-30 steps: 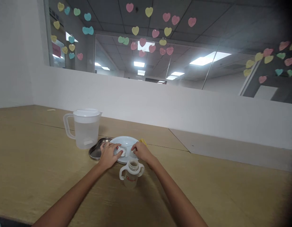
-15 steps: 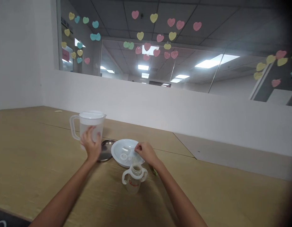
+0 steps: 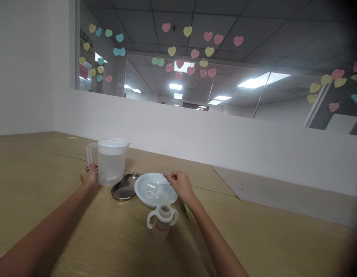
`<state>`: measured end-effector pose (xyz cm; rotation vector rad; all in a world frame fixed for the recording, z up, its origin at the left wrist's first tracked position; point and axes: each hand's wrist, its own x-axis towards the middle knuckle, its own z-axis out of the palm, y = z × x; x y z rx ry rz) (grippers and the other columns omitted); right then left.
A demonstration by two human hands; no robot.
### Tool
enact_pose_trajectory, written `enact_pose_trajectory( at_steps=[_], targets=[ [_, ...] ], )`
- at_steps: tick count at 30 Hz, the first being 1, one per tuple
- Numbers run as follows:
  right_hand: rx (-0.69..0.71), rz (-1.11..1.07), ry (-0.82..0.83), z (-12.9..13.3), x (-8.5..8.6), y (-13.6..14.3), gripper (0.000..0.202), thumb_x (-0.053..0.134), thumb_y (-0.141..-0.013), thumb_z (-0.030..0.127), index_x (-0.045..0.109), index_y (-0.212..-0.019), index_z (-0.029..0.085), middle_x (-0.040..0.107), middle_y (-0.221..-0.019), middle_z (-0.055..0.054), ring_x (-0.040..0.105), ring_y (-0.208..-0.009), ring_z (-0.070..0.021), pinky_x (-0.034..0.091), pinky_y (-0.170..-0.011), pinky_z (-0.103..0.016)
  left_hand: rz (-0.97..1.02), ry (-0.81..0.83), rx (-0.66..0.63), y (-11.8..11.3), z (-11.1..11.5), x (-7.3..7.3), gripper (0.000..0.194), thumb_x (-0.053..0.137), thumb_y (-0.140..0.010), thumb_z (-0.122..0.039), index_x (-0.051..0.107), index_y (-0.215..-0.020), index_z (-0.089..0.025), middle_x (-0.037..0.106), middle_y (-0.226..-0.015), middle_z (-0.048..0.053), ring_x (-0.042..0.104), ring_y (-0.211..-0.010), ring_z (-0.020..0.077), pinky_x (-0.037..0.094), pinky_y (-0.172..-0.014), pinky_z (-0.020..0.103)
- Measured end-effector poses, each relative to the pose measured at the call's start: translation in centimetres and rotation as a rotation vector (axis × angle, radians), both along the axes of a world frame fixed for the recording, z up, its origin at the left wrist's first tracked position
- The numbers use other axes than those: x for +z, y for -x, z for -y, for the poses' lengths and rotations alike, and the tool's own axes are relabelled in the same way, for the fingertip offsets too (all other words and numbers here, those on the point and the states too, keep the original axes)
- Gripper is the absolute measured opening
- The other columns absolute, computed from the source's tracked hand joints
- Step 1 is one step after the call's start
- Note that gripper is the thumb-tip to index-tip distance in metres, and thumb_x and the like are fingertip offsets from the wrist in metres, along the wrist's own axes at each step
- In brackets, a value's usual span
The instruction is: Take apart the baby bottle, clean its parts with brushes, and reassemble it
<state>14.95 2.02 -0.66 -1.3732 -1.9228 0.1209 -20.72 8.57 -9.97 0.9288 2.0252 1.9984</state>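
Note:
My left hand (image 3: 88,175) is closed at the lower left of the clear plastic pitcher (image 3: 111,163), below its handle; a small red and white item shows by its fingers, too small to name. The lidded pitcher stands upright. My right hand (image 3: 178,182) is closed in a pinch over the right rim of the white bowl (image 3: 140,194), on something too thin to make out. In the bowl lie a white ring (image 3: 150,195) and small clear parts. In front of the bowl stands an uncapped bottle (image 3: 161,227) with two white handles.
A kidney-shaped metal tray (image 3: 124,188) lies between pitcher and bowl. Something green (image 3: 186,211) lies beside my right wrist. A wall (image 3: 166,127) with a window above it borders the table at the back.
My left hand has moved left, from in front of the pitcher to beside its handle, and its fingers have closed. My right hand stays over the bowl's rim. The view has tilted slightly up.

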Motion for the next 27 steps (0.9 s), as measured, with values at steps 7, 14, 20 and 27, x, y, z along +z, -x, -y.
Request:
enact_pose_trajectory(
  at_steps=[7, 14, 20, 27],
  targets=[
    [0.006, -0.019, -0.014, 0.1, 0.6, -0.4, 0.034, 0.053, -0.082, 0.035, 0.061, -0.055, 0.017, 0.057, -0.047, 0.000, 0.049, -0.048, -0.0116, 0.031, -0.050, -0.022, -0.082, 0.007, 0.047, 1.8, 1.3, 2.7, 0.024, 0.046, -0.081, -0.037, 0.059, -0.086, -0.017, 0.066, -0.077, 0.007, 0.063, -0.085, 0.0267, 0.047, -0.073, 0.038],
    [0.040, -0.036, -0.001, 0.1, 0.4, -0.2, 0.029, 0.054, -0.083, 0.033, 0.064, -0.061, 0.016, 0.060, -0.050, 0.000, 0.052, -0.049, -0.0118, 0.033, -0.052, -0.022, -0.372, -0.172, -0.213, -0.5, 2.1, 8.7, 0.030, 0.047, -0.082, -0.037, 0.063, -0.100, -0.020, 0.069, -0.090, 0.003, 0.065, -0.082, 0.0184, 0.048, -0.072, 0.026],
    [0.056, -0.048, -0.011, 0.2, 0.4, -0.2, 0.023, 0.054, -0.083, 0.030, 0.067, -0.069, 0.016, 0.062, -0.053, 0.000, 0.055, -0.053, -0.0122, 0.035, -0.054, -0.021, -0.702, -0.096, -0.261, -3.3, 2.7, 11.7, 0.037, 0.044, -0.084, -0.041, 0.061, -0.111, -0.023, 0.071, -0.082, 0.002, 0.066, -0.082, 0.0209, 0.045, -0.073, 0.027],
    [0.075, -0.008, 0.028, 0.4, 0.5, -0.2, 0.025, 0.054, -0.083, 0.029, 0.070, -0.070, 0.015, 0.063, -0.055, -0.001, 0.054, -0.053, -0.0119, 0.034, -0.053, -0.021, -0.984, -0.130, -0.310, -5.1, 2.6, 11.6, 0.040, 0.039, -0.088, -0.045, 0.062, -0.111, -0.021, 0.068, -0.105, 0.005, 0.062, -0.091, 0.0221, 0.043, -0.079, 0.028]
  ],
)
